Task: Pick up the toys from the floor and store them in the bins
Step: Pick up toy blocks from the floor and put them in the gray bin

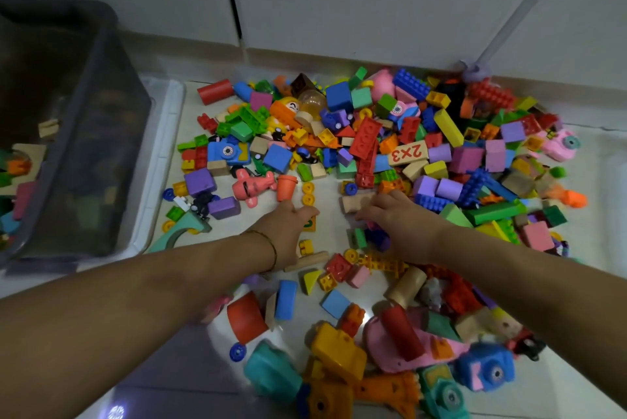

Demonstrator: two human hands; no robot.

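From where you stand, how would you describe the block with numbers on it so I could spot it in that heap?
Take the heap of toys on the floor, right of the dark bin. Near its middle, just beyond the right hand and beside a long red studded brick, lies a pale wooden block. It alone bears big red figures, 2x3.

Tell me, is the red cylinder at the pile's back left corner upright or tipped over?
Tipped: the red cylinder lies lengthwise on the floor.

Bin (115, 96) cut off left, right hand (405, 227) fingers (368, 213) perhaps gripping, blurred
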